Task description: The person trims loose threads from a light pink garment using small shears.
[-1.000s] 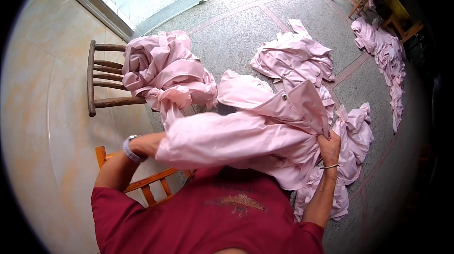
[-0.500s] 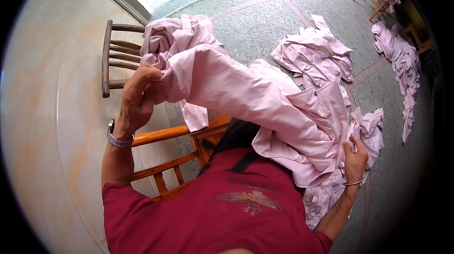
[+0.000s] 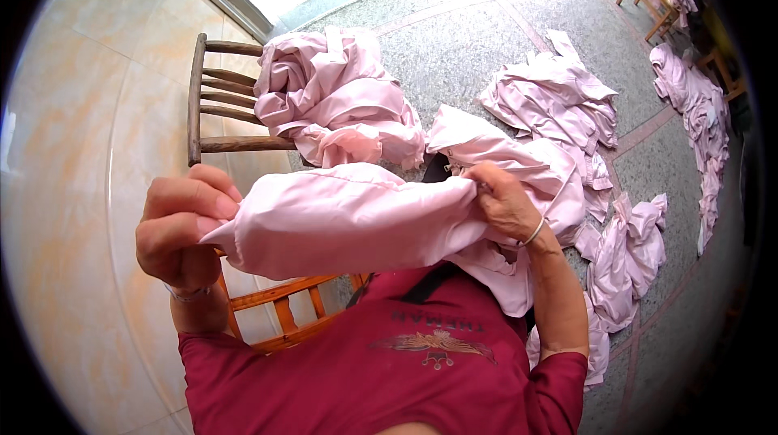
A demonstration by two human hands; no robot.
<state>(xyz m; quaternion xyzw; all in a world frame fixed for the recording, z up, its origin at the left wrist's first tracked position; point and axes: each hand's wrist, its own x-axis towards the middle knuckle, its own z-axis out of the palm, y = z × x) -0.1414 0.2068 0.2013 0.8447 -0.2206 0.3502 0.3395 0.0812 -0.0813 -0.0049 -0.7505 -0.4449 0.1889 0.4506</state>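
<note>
Garment: you have a pink garment [image 3: 348, 220] stretched sideways in front of your chest, above your lap; held taut like this, its length lies smooth enough to look over, which is probably why you keep it off the floor.
Left hand: your left hand [image 3: 182, 232] is closed in a fist-like pinch on the narrow end of the cloth (a cuff or hem, I cannot tell which), fingers curled over the edge so it cannot slip.
Right hand: your right hand [image 3: 506, 204] is shut on the bunched fabric at the other end, knuckles up, a thin bracelet at the wrist; the rest of the garment hangs down from this grip over your lap.
Near chair: an orange wooden chair [image 3: 284, 309] shows just beneath the stretched cloth, close by your left side.
Far chair: a darker wooden chair [image 3: 211, 103] stands ahead of you and carries a heap of pink garments [image 3: 340, 99], kept off the ground and within reach.
Floor: more pink garments [image 3: 559, 99] lie in loose piles on the speckled stone floor [image 3: 462, 46] to your right (apart from the chair heap, so the groups seem kept separate).
</note>
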